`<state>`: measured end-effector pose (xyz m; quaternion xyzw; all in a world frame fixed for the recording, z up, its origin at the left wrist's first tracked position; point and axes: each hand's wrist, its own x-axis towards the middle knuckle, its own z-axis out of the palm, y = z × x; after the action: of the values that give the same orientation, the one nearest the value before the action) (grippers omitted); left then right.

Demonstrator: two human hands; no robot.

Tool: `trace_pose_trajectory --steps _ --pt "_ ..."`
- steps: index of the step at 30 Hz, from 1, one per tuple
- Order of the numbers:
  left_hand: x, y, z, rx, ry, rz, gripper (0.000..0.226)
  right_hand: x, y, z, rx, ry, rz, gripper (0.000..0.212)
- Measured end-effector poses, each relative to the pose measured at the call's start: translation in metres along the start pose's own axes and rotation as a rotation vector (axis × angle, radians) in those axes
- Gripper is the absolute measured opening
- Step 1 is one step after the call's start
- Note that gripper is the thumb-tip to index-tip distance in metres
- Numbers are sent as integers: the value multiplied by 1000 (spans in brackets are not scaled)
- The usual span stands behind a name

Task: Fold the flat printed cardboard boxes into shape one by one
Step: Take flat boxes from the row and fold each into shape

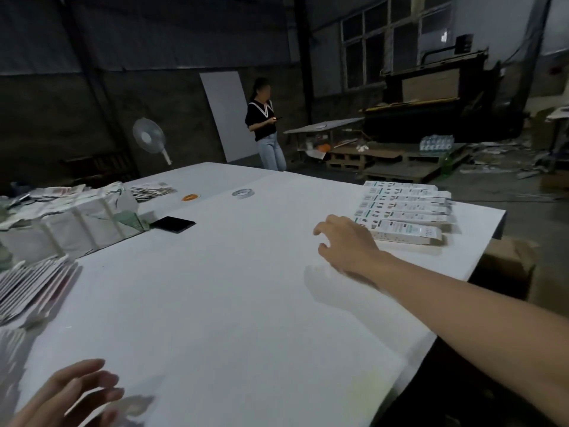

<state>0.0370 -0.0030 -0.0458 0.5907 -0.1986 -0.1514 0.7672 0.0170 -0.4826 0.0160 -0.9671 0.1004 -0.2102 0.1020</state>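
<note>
A wide white bench (215, 303) fills most of the view, its far edge toward a dim workshop. The right arm reaches out across it from the right edge, forearm bare, and the right hand (348, 241) hangs just above the surface near the far right corner, fingers spread and loosely bent, holding nothing; its shadow lies on the bench below it. The left hand (70, 396) sits at the near left corner, palm turned inward, fingers relaxed and apart, also holding nothing; its wrist is cut off by the bottom edge and its fingertips are blurred.

Just beyond the right hand, at the far right corner, a row of folded printed boxes (406, 208) lies side by side, the nearest one touching or almost touching the hand; which, I cannot tell. Along the left edge lies a fanned stack of flat printed boxes (34, 285), partly cut off by the frame, and behind it a bigger heap of printed card (70, 217) whose print is too blurred to read.

Smaller things sit toward the far edge: a dark phone (174, 224), a tape roll (243, 193) and an orange disc (190, 197).

A person (266, 127) stands beyond the bench.
</note>
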Motion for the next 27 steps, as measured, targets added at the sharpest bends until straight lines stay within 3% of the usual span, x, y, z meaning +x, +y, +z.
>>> trace_pose_trajectory --steps 1,2,3,8,12,15,19,21,24,27 --pt "-1 -3 6 -46 163 -108 52 -4 -20 3 50 -6 -42 33" --pt "-2 -4 12 -18 314 -72 49 -8 -42 6 105 -14 -83 31" --pt "-6 -1 24 -43 368 -28 48 -13 -65 8 166 -27 -117 30" --pt "-23 22 60 -61 372 82 25 -41 -183 13 523 -171 -253 24" --pt "-27 28 62 -14 383 82 21 -57 -256 26 777 -267 -265 18" --pt "-32 31 55 366 450 197 37 -69 -293 45 856 -300 -304 19" --pt "-39 45 38 1177 527 471 19 -82 -305 72 892 -226 -370 19" --pt "-42 55 29 1430 562 532 15 -81 -305 79 952 -188 -370 17" --pt "-44 62 17 1618 638 485 15 -80 -303 82 965 -180 -404 20" --pt "-46 61 7 1697 704 278 24 -81 -302 85 961 -202 -419 24"
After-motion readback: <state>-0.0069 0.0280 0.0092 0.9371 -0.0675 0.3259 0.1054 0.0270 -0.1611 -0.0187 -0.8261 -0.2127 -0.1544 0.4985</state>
